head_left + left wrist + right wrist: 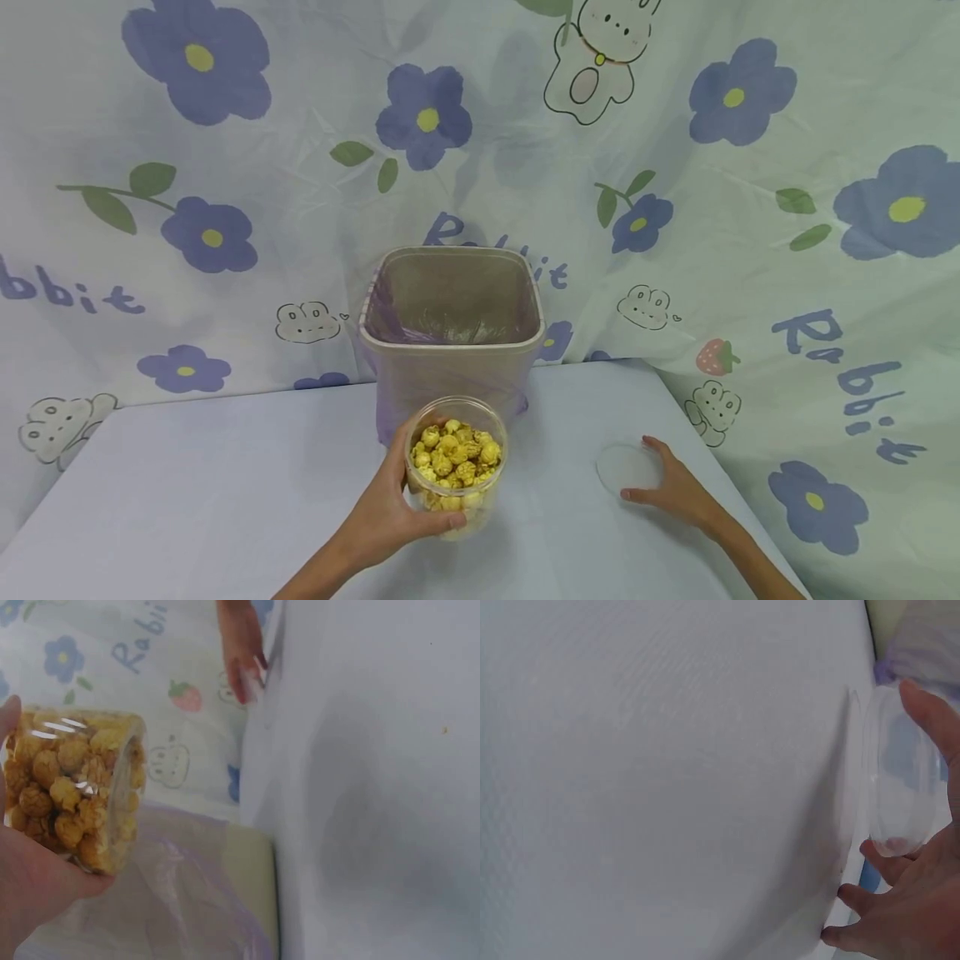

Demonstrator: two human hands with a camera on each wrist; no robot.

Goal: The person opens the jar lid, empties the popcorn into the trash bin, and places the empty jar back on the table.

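In the head view, my left hand (390, 512) grips a clear plastic tub (474, 504) of yellow popcorn (453, 457), curled round its side. The tub is open at the top and held in front of the bin. The left wrist view shows the popcorn (67, 780) through the tub wall, with the left thumb (60, 881) along it. At the right, my right hand (678, 492) has thumb and fingers at opposite sides of a clear round lid (621, 468). In the right wrist view the lid (904, 772) is close over the table, between thumb and fingers.
A beige square bin (450, 367) with a thin purple bag liner (386, 321) stands at the back of the white table (225, 492). Behind and to the right hangs a cloth (315, 208) printed with flowers and rabbits. A small crumb (445, 730) lies on the table.
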